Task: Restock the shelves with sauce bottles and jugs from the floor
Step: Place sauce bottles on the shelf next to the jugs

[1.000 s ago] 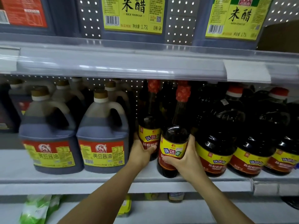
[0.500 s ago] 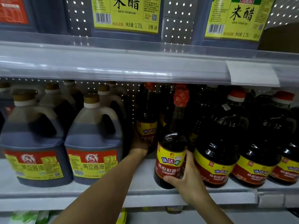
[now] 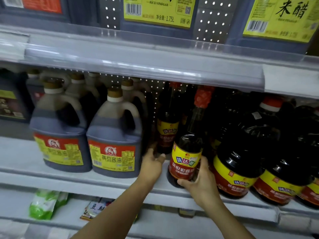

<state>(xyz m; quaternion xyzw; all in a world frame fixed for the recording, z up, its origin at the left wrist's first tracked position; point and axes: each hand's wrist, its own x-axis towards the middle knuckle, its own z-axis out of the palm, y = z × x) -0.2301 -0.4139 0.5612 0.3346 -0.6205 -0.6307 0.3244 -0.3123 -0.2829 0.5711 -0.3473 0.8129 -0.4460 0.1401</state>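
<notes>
Motion blur softens most labels, and the upper jugs are cut off at the frame's top. The right hand [image 3: 201,184] wraps the base of a tall dark glass-like sauce bottle [image 3: 187,157] standing near the front of the middle shelf [image 3: 120,184]. The left hand [image 3: 151,163] lies loosely spread beside a farther bottle [image 3: 167,130], fingertips hidden. Squat handled jugs [image 3: 114,144] stand left.

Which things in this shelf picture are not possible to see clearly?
- Head view: rice vinegar jugs are cut off by the top edge.
- The back bottle base is hidden by the left hand.
- The right hand covers the front bottle lower right side.
- The rear soy jugs are blurred and blocked by the front ones.
- Price tag text is unreadable.
</notes>
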